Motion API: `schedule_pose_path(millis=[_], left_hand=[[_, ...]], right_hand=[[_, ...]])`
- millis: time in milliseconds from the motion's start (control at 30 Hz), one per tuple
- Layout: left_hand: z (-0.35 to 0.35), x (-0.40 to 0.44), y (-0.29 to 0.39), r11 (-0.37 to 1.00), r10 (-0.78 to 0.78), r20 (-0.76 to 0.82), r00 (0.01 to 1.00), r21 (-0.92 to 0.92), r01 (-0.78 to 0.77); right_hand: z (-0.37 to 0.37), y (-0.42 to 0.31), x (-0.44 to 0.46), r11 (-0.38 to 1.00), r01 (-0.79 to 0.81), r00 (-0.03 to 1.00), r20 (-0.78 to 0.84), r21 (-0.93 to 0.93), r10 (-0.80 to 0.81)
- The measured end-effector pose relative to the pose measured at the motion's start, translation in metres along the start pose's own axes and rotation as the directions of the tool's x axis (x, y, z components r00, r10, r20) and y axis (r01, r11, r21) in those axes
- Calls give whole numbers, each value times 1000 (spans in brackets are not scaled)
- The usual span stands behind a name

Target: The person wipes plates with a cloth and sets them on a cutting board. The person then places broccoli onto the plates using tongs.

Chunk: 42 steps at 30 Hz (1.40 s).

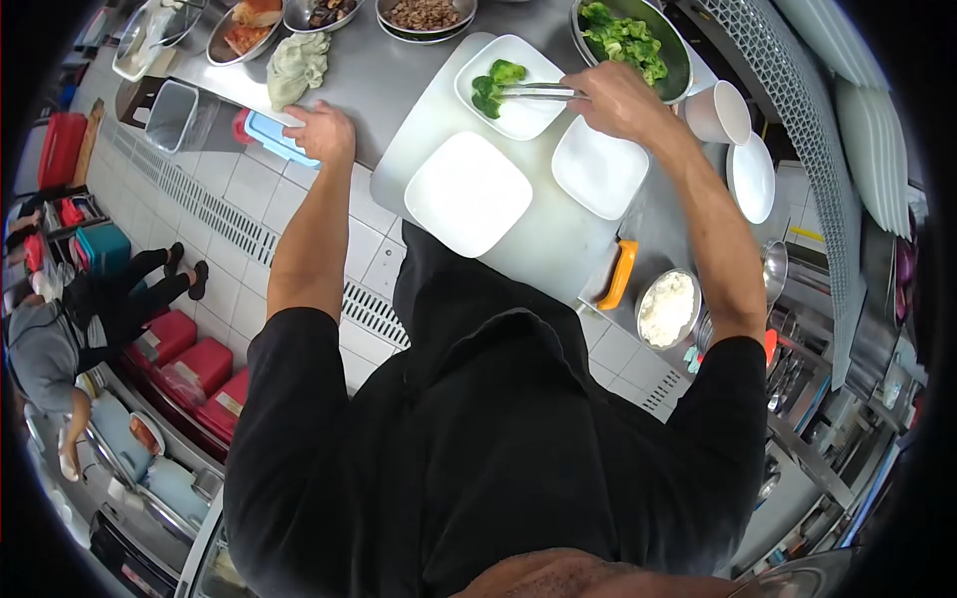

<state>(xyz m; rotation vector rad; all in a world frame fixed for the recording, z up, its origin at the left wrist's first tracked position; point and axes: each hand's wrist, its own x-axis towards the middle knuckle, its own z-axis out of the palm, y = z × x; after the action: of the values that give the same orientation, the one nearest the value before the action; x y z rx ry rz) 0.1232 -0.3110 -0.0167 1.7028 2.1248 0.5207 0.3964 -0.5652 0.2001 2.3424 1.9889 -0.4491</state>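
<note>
My right hand (620, 100) grips metal tongs (543, 92), whose tips reach broccoli (495, 88) on a square white plate (518, 50) at the back of the cutting board (424, 120). Two more square white plates, one at the left (469, 194) and one at the right (598, 167), hold no food. A bowl of green broccoli (628, 42) stands behind my right hand. My left hand (324, 135) rests at the counter's front edge, fingers apart and holding nothing, just below a crumpled pale cloth (298, 68).
Bowls of food, one with brown pieces (427, 14), line the back. To the right are a white tub (716, 113), an orange handle (619, 274) and a bowl of white food (668, 309). Another person (45, 344) is at the far left.
</note>
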Motion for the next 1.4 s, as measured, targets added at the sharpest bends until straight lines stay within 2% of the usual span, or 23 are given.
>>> schedule_pose_path(millis=[67,167,267,333,400,500,600,700,800,833,933,1033,1167,1233,1300,1400], left_hand=[[0,-1,0,1000,-2,1,1000,-5,2],[-2,-1,2,1000,-7,4,1000,-18,7],[-3,-4,2,1000,-13,-13,1000,2,14],[9,5,-5,999,-3,-49,999,35,4],[5,2,-3,1000,-5,-11,1000,-10,5],[-3,-4,1,1000,6,8,1000,-6,-6],[-8,-6,5,1000,13,9,1000,-5,-12],[-8,-7,1,1000,22,-1,1000,12,-22],[-9,-8,5,1000,29,0,1000,0,-29],[-10,-8,4,1000,28,3,1000,-4,-28],[-3,-5,1,1000,25,-27,999,9,-25],[1,-2,-2,999,39,-44,998,2,-39],[-1,-4,-2,999,41,-39,998,-4,-41],[2,-1,-2,999,36,-48,998,-1,-36],[6,3,-4,1000,28,-39,999,10,-27],[0,-1,0,1000,10,-22,1000,5,-10]], right_hand=[[6,5,-6,999,-14,1000,-25,50,15],[-1,8,-22,998,-57,988,-145,26,60],[11,13,-18,990,-32,970,-241,-138,-2],[29,16,-8,992,-32,974,-228,-123,3],[33,19,-9,993,-50,977,-213,-108,26],[9,8,-33,984,-173,975,-149,-46,165],[3,47,-61,922,-384,836,-404,52,371],[-3,104,-73,754,-651,702,-306,93,644],[21,129,-69,751,-659,729,-264,-21,632],[28,129,-70,740,-667,707,-236,89,666],[34,125,-84,742,-622,677,-306,250,670],[33,121,-83,703,-654,657,-251,279,711],[52,134,-83,763,-587,654,-397,271,644],[21,106,-95,712,-524,664,-298,468,685],[7,85,-101,601,-447,692,-169,662,702],[27,64,-70,696,-415,823,-84,586,561]])
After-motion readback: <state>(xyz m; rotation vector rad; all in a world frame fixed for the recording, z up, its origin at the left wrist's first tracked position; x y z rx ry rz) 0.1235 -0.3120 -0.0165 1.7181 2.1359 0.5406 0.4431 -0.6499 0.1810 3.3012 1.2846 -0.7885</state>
